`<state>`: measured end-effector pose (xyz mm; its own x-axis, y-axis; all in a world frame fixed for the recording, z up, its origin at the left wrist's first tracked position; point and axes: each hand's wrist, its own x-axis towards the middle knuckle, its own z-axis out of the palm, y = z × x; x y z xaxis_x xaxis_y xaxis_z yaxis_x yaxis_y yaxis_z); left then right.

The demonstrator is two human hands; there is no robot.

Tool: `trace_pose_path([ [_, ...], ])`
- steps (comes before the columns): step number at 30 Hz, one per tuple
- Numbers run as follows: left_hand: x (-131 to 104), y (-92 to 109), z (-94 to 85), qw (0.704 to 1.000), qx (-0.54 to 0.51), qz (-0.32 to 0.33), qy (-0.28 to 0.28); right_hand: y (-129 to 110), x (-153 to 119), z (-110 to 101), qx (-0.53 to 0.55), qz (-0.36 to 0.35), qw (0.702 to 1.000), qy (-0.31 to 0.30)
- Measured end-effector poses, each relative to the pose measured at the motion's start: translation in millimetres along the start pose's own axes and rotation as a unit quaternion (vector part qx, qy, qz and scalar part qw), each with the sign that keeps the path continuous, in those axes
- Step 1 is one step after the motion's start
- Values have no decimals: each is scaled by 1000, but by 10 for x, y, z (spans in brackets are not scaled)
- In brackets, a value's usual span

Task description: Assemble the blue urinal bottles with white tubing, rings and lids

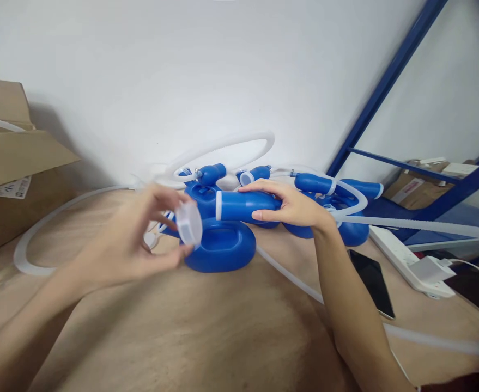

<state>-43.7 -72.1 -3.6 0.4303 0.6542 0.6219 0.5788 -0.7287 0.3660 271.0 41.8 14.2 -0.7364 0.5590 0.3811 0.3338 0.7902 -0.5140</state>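
Observation:
My left hand [141, 239] pinches a translucent white plastic cap [190, 223] between thumb and fingers, to the left of a blue plastic tube [239, 206]. Motion blurs this hand a little. My right hand [290, 202] lies wrapped round the blue tube, whose white-rimmed end points left towards the cap. Below the tube rests a blue container [225, 253] with an oval hollow in its side. Whether the tube and this container are joined is hard to see. The cap and the rim are apart.
Behind stand more blue containers with blue necks [212, 173] and looping white hoses [223, 142]. A cardboard box [26, 207] is at left. On the right lie a dark phone [372, 283] and a power strip [405, 258], near a blue metal frame [386, 81].

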Motion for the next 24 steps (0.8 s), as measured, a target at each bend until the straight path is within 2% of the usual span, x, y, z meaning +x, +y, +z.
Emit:
trace_pose_path([
  [2,149,-67,-12,995,-65,-4,78,8,4,18,43,-5,999,7],
  [3,217,-93,9,993,-74,-10,95,35,15,38,74,-10,997,8],
  [7,421,-156,100,991,-79,-54,96,269,101,169,220,-21,975,4],
  [10,499,-215,45,988,-109,-66,86,441,146,238,295,-3,956,12],
  [13,538,-278,-49,984,-91,-68,138,485,134,235,340,50,939,14],
  [15,557,-287,-45,979,-116,-37,165,458,116,219,368,86,926,9],
  [17,569,-253,35,979,-140,8,148,422,111,221,379,102,920,4],
  [22,560,-78,362,994,-68,84,17,377,153,366,398,126,908,-32],
  [24,549,-36,477,992,-48,116,31,352,170,458,407,132,903,-44],
])
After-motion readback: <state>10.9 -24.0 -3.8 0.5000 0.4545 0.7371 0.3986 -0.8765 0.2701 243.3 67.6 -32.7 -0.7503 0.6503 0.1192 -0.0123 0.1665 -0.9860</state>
